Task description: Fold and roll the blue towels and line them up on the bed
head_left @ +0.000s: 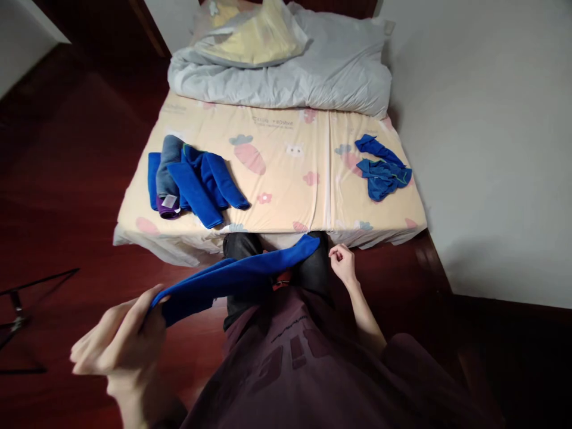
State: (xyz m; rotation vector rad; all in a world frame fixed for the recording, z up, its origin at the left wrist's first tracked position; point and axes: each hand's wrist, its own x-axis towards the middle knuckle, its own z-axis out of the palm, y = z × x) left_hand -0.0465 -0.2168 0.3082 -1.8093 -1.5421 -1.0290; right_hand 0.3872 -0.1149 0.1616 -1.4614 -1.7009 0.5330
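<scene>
Across the middle of the room, a bed in a carrot-print sheet, with a white quilt bunched at the far end. On the bed's left side, overlapping blue garments, laid fairly flat, with a grey-blue roll among them; apparently the part already dealt with. Off the bed, stretched above dark trousers, a long blue cloth, seemingly midway through handling, neither rolled nor laid down. On the bed's right side, crumpled blue fabric in 2 loose clumps, by its disorder probably work remaining. Clamped on the cloth's left end, the left hand. Curled, fingertips drawn together around nothing visible, the right hand, just beside the cloth's free end but apart from it.
</scene>
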